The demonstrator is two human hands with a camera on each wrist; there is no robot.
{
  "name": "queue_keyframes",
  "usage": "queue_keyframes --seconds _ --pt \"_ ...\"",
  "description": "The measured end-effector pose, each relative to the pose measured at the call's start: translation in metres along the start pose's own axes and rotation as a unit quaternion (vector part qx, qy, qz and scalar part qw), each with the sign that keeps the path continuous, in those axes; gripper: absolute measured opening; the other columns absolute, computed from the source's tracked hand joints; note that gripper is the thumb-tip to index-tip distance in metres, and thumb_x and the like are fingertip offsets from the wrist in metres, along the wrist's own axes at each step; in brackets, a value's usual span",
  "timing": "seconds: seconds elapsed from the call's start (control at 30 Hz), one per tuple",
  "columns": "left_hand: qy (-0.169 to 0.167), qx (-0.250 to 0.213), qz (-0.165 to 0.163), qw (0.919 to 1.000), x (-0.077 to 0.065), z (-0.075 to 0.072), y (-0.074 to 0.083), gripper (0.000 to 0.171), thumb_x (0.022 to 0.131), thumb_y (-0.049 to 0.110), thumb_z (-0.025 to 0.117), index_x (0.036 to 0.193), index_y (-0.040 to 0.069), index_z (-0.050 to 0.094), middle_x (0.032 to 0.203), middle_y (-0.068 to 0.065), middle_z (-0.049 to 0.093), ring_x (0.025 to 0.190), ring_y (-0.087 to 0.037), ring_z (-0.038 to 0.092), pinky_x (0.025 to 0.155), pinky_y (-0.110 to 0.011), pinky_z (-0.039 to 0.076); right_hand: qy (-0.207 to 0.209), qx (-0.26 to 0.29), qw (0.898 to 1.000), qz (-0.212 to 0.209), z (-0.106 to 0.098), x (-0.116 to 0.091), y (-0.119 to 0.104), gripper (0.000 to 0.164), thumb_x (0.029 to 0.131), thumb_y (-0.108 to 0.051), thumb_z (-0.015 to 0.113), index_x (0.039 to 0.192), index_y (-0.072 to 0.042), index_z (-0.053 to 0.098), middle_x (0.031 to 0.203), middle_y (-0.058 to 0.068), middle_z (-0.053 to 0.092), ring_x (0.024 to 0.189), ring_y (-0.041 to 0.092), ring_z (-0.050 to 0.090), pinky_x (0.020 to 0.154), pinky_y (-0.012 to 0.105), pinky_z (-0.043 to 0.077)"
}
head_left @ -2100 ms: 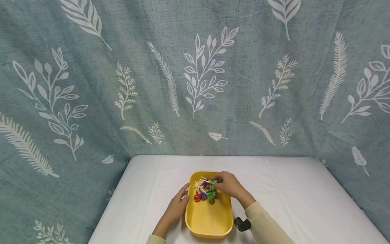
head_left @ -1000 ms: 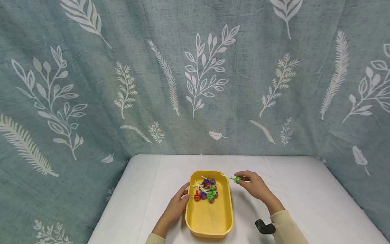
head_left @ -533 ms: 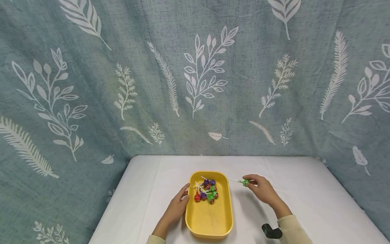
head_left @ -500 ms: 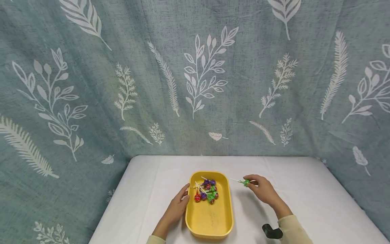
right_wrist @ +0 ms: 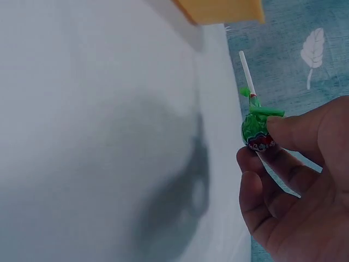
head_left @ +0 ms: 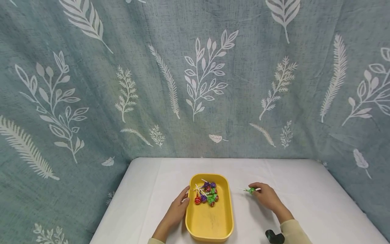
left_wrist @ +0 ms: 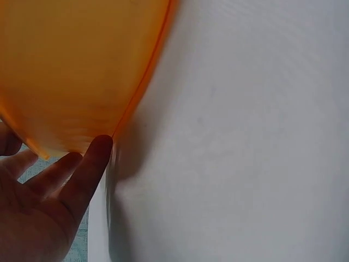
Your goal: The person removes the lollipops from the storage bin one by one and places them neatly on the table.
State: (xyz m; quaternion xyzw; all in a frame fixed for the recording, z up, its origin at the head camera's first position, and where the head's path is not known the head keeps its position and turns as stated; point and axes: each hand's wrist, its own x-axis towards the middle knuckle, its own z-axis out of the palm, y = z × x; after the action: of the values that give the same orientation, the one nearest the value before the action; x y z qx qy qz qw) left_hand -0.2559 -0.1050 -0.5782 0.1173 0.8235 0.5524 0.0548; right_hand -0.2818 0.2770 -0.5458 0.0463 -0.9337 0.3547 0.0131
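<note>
A green-wrapped lollipop [right_wrist: 255, 128] is pinched by its round head between the thumb and fingers of my right hand [head_left: 268, 197]. Its white stick points left, toward the yellow tray. In the right wrist view it hangs above the white table, with the hand's shadow below. My left hand [head_left: 176, 210] rests its fingertips against the left wall of the yellow tray [head_left: 210, 234]; in the left wrist view the fingers [left_wrist: 90, 172] are fairly straight along it. Several lollipops lie in the tray's far half: red [head_left: 197, 200], purple [head_left: 203, 198] and green [head_left: 211, 200], their sticks crossing.
The white table [head_left: 292, 189] extends to both sides of the tray. Behind and beside it hangs a blue-green curtain [head_left: 237, 101] with white leaf prints. A dark wrist-worn camera mount [head_left: 275, 237] sits by the right sleeve [head_left: 295, 232].
My right hand took a green lollipop from the tray, carried it right over the rim, and moved slightly nearer and lower. The left hand stays at the tray's side.
</note>
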Motion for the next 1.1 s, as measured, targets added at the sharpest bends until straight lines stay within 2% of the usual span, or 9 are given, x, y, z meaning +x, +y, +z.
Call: queue_keyframes --seconds 0.3,0.6,1.1 --pt "-0.005 -0.004 -0.001 1.0 -0.001 -0.001 -0.002 0.05 0.109 0.018 0.043 0.158 0.012 0.036 0.141 -0.028 0.052 0.12 -0.042 0.059 0.103 -0.057 0.046 -0.016 -0.041 0.999 0.022 0.015 0.006 0.006 0.026 0.094 0.002 0.06 0.118 0.001 0.071 0.12 0.02 0.067 0.105 0.035 0.064 0.089 0.054 0.053" --pt "0.001 -0.009 0.004 1.0 -0.001 -0.002 -0.001 0.051 0.108 0.019 0.045 0.158 0.011 0.037 0.14 -0.027 0.054 0.117 -0.04 0.062 0.102 -0.056 0.047 -0.015 -0.058 0.998 0.015 0.024 0.011 0.005 0.028 0.093 0.004 0.057 0.117 0.0 0.071 0.12 0.022 0.066 0.113 0.043 0.061 0.095 0.06 0.049" --pt "-0.002 0.004 0.007 1.0 -0.002 -0.001 0.002 0.051 0.108 0.016 0.045 0.157 0.01 0.037 0.139 -0.029 0.054 0.118 -0.042 0.061 0.103 -0.058 0.046 -0.026 -0.057 0.998 0.028 0.022 0.009 0.005 0.03 0.09 0.0 0.065 0.12 -0.001 0.069 0.11 0.013 0.068 0.099 0.03 0.063 0.089 0.056 0.051"
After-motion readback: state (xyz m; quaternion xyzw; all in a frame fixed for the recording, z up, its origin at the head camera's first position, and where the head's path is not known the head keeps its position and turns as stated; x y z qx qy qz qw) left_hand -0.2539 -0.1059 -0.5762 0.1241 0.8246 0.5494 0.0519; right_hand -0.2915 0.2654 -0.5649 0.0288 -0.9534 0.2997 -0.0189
